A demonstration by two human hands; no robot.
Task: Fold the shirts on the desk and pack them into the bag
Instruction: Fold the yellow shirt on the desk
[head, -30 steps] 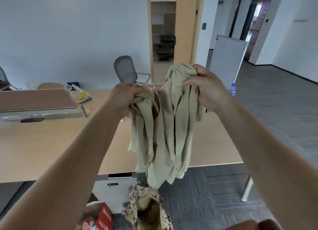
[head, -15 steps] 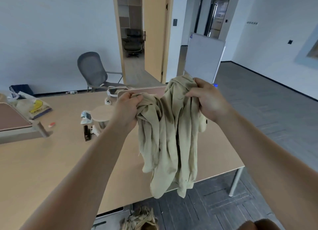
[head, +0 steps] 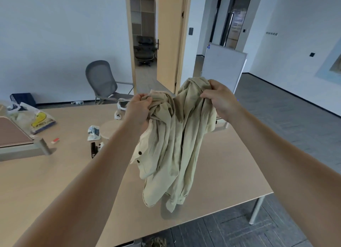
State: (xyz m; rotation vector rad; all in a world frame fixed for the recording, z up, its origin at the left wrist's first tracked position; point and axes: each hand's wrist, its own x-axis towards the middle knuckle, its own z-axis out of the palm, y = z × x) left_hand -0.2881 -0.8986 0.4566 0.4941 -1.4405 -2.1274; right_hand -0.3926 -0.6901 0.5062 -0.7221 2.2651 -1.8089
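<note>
Hanging in the air over the near part of a pale wooden counter (head: 46,182), a crumpled beige shirt (head: 171,154) is held up by a person with bare arms stretched forward. The left grip (head: 139,108) is clenched round a bunch of cloth at the shirt's upper left. The right grip (head: 220,100), slightly higher and to the right, pinches another bunch near the shirt's top. The shirt droops between and below both grips in loose folds, with two dark buttons showing on its left edge. Its lowest hem is close over the counter; whether it touches cannot be told. Farther along the counter, to the left, lie a round wooden disc (head: 110,129) and a plastic bag (head: 39,120) with yellow print. Beyond the counter stand a grey mesh chair (head: 100,80), a whiteboard (head: 221,65) and an open doorway (head: 145,43).
</note>
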